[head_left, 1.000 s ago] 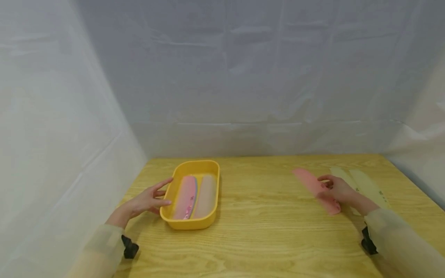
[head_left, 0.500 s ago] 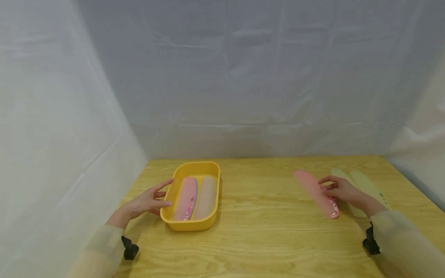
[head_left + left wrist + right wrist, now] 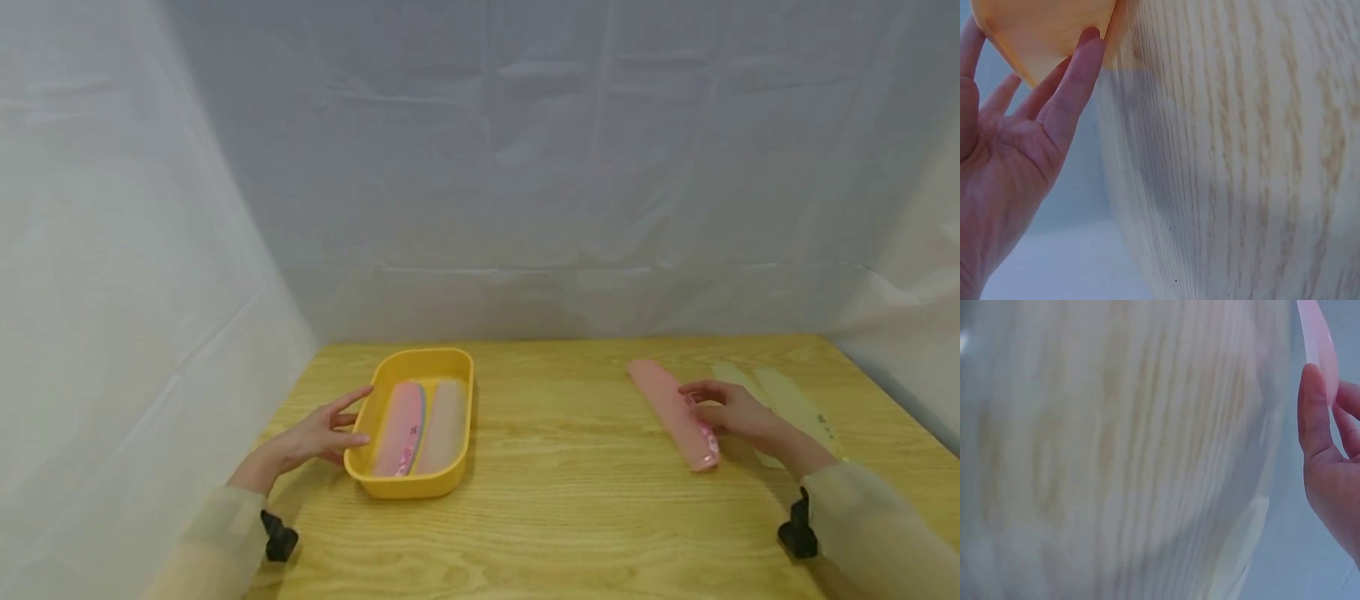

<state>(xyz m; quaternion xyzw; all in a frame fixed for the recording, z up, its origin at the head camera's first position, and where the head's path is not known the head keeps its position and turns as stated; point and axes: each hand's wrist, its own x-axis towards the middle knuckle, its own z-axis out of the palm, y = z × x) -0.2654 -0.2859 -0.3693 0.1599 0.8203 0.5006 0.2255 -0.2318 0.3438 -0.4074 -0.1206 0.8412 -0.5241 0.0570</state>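
On the left of the table, my left hand (image 3: 318,433) holds the side of a yellow tray (image 3: 423,487). Its thumb laps over the rim while other fingers lie against the outer wall, as the left wrist view also shows. Inside the tray lie a pink strip (image 3: 399,425) with a flowered, rainbow-coloured edge and a pale strip (image 3: 444,425). To the right, my right hand (image 3: 738,417) pinches a long, flat pink strip (image 3: 663,408) with rounded ends and a flowered edge. In the right wrist view, the thumb presses against this thin, curved strip (image 3: 1319,340).
Two pale green strips (image 3: 795,404) lie beside and partly behind my right hand. The wooden table (image 3: 555,500) stands between white sheet walls (image 3: 480,167). A black wrist camera (image 3: 798,529) sits at the right cuff, another camera (image 3: 280,536) at the left.
My right hand and the pink strip have shifted slightly to the left, and the strip's flowered edge shows more fully. The left hand and the tray have stayed in place.
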